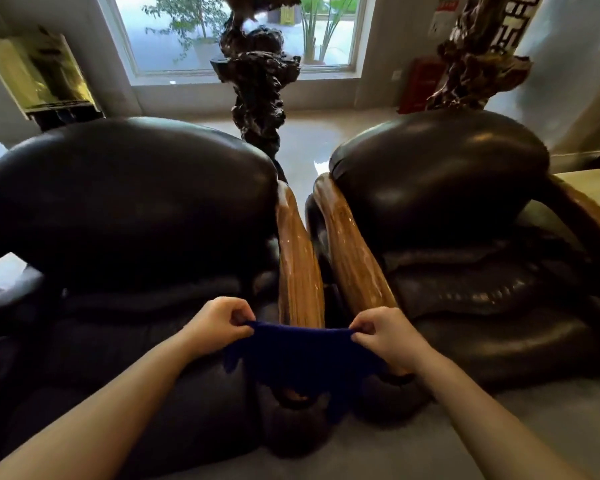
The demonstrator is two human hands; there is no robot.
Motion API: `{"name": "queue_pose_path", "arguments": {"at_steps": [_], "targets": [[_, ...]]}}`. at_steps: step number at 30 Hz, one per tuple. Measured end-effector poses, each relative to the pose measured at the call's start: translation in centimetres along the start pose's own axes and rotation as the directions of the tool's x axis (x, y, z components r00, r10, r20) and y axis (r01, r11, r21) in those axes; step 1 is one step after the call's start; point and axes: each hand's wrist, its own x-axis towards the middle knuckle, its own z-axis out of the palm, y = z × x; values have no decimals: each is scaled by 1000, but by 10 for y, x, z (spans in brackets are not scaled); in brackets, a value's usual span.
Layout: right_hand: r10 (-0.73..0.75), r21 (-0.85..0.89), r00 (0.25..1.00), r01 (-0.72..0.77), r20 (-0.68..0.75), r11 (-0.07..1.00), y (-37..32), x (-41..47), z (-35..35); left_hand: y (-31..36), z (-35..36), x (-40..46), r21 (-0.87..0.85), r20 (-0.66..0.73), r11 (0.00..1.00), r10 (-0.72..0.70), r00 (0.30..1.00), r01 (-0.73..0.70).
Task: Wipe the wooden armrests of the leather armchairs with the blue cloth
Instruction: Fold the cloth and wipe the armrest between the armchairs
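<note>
**Cloth stretched and ready above the two inner armrests**

The cloth (303,358) is held taut between both hands, just in front of the near ends of two armrests that run side by side between the chairs. The left hand (219,322) is pinched on the cloth's left top corner, the right hand (383,336) on its right; the fingers (361,329) are clenched on the fabric, none released. The rest of the cloth hangs down, covering the armrests' front tips.

The left armrest (298,265) and right armrest (355,268) are seen glossy, narrow and curved. For a good wipe, the cloth is best gathered into a pad in one hand, laid flat on one armrest, and drawn along the grain from back to front. The rounded sides should be wrapped, not only the top. Contact with the leather (129,209) is best kept light.
</note>
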Motion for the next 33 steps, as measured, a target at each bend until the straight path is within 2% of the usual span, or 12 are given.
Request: {"name": "queue_pose_path", "arguments": {"at_steps": [5, 13, 20, 27, 29, 30, 32, 33], "targets": [[11, -6, 997, -11, 74, 1000, 34, 42, 8, -13, 31, 27, -20, -11, 995, -95, 995, 95], [73, 24, 994, -75, 86, 997, 60, 146, 16, -36, 32, 114, -44, -59, 988, -153, 986, 150], [116, 11, 993, -115, -23, 993, 77, 233, 17, -58, 28, 198, -138, -115, 980, -156, 981, 140], [153, 61, 986, -150, -61, 987, 97, 286, 37, -88, 45, 243, -105, -198, 989, -127, 972, 107], [137, 72, 979, -127, -150, 989, 103, 302, 47, -96, 55, 254, -39, -303, 997, -82, 949, 74], [125, 62, 957, -113, -262, 992, 106, 308, 56, -100, 64, 258, 5, -384, 998, -53, 922, 59], [78, -17, 867, -99, -492, 995, 114, 312, 80, -103, 86, 256, 69, -516, 996, -14, 857, 58], [45, -68, 847, -96, -530, 993, 118, 308, 97, -104, 101, 252, 104, -531, 993, 2, 848, 63]]}}
